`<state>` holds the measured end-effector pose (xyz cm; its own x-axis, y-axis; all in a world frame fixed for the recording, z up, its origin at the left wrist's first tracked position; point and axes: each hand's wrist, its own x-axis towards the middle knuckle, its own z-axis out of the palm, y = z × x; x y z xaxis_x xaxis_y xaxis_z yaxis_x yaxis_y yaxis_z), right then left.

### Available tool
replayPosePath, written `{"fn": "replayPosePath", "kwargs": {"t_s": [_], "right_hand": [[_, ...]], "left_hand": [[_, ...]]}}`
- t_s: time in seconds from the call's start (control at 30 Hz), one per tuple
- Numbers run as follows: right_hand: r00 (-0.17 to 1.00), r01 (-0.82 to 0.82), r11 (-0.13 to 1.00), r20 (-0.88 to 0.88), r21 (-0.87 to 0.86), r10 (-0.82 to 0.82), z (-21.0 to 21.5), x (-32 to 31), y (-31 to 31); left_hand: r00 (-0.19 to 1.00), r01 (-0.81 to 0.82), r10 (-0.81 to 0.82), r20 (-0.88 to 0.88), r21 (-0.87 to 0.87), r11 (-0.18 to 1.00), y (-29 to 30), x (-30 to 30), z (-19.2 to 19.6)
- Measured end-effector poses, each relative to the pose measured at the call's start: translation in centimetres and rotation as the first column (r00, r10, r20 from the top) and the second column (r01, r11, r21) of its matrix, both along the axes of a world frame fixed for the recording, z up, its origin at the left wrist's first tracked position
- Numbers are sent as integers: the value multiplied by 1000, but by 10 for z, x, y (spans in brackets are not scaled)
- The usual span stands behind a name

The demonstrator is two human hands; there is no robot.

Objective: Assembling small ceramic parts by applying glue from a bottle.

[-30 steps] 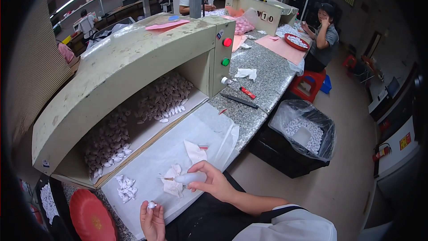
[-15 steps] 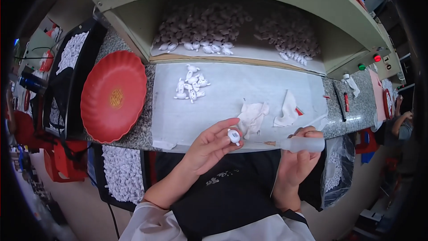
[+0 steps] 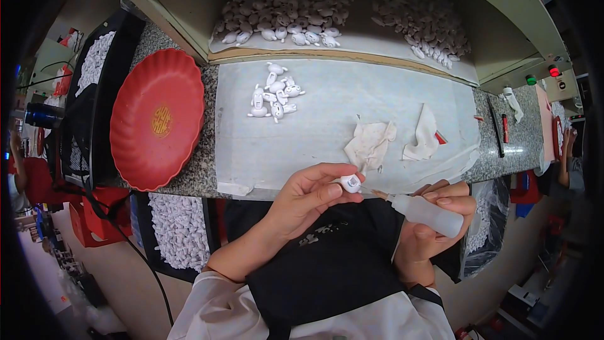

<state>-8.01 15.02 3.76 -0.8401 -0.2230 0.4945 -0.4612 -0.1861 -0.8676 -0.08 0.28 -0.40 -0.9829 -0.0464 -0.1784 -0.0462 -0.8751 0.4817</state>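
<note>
Between the fingertips of my left hand (image 3: 309, 196) is a small white plastic figure part (image 3: 350, 183), with a dark recess or mark facing up and to the right. My right hand (image 3: 434, 220) grips a translucent squeeze bottle (image 3: 429, 213), whose thin needle tip (image 3: 377, 192) points left, close to the figure part. Whether the tip touches it I cannot tell. Behind the hands, a crumpled white cloth (image 3: 371, 143) and a second folded cloth (image 3: 425, 135) lie on the white sheet (image 3: 314, 145). A small pile of similar white figures (image 3: 275, 92) rests at the sheet's far left.
A red scalloped dish (image 3: 157, 119) stands left on the granite worktop (image 3: 209, 97). Beyond the sheet, a green hooded cabinet (image 3: 179, 19) holds heaps of white pieces (image 3: 289, 3). A bin of white parts (image 3: 179, 230) sits low at left. A red marker (image 3: 504, 128) lies at right.
Both hands have come closer together, the left moving right and the bottle tilting so its tip nears the part. The part has been turned in the fingers. The whole view has shifted slightly.
</note>
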Motion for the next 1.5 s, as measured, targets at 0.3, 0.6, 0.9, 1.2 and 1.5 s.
{"fn": "replayPosePath", "kwargs": {"t_s": [0.3, 0.6, 0.9, 1.2, 1.5], "right_hand": [[999, -18, 1000, 30, 13, 18, -1, 2, 2], [999, -3, 1000, 32, -29, 4, -4, 1, 2], [960, -56, 973, 255, -225, 114, -8, -5, 3], [931, 29, 947, 354, -319, 91, -7, -7, -5], [918, -85, 959, 352, -272, 181, -3, -7, 2]], "left_hand": [[999, 28, -29, -15, -56, 998, 2, 0, -2], [999, 10, -8, 45, -50, 999, 1, -3, 7], [998, 53, -54, -42, -27, 998, -1, -1, -4], [997, -64, 68, -38, 101, 993, -2, -3, -4], [999, -7, 10, 41, -79, 997, -1, -1, 0]]}}
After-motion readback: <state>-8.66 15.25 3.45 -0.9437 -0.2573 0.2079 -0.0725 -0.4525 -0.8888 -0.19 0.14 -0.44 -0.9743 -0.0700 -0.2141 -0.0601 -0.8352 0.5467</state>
